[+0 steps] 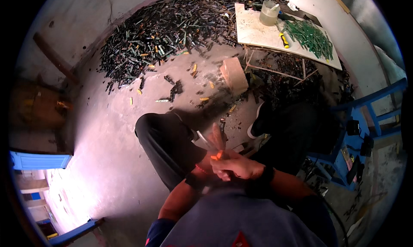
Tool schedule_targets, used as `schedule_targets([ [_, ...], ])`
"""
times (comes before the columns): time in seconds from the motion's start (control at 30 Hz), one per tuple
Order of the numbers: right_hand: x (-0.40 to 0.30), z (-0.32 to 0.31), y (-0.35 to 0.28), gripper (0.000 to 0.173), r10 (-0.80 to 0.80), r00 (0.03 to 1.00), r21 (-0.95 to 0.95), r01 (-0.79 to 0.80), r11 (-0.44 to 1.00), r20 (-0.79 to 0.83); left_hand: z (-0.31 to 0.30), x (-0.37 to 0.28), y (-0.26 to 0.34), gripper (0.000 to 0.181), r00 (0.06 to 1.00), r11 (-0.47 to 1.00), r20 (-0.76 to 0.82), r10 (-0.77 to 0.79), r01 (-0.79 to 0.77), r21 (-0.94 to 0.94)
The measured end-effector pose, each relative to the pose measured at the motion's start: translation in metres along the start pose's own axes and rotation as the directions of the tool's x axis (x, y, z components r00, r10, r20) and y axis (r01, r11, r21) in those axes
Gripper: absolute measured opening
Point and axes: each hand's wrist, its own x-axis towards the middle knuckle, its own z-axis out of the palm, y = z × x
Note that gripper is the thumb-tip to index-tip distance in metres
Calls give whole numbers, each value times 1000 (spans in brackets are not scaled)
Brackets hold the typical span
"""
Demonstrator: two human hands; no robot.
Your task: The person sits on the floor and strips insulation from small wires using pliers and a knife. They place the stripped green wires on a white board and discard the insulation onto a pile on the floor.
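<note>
Both hands are close together in front of my belly, between my knees. My right hand (237, 166) is closed around a small tool with an orange handle (217, 155); its working end is blurred. A whitish strip (203, 139) slants up to the left beside it. My left hand (213, 143) lies partly behind the right one, some of its fingers stretched forward and blurred; whether it grips the strip cannot be made out. A brownish block (234, 76) stands on the floor beyond my feet.
A large heap of dark strips (155, 34) lies along the wall. On a low white board table (255, 34) are a plastic beaker (269, 13), a yellow-black screwdriver (284, 40) and a pile of green circuit-board strips (308, 37). A blue chair (358, 130) stands at the right.
</note>
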Motion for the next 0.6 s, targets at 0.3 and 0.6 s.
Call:
schedule_targets([
  [0.3, -20, -80, 4, 25, -124, 853, -491, -168, 855, -507, -7, 16, 20, 62, 896, 817, 331, -294, 416, -399],
  [0.6, -17, -95, 13, 24, 12, 865, -350, -215, 912, -501, -18, 11, 29, 65, 618, 541, 748, -241, 725, -425],
])
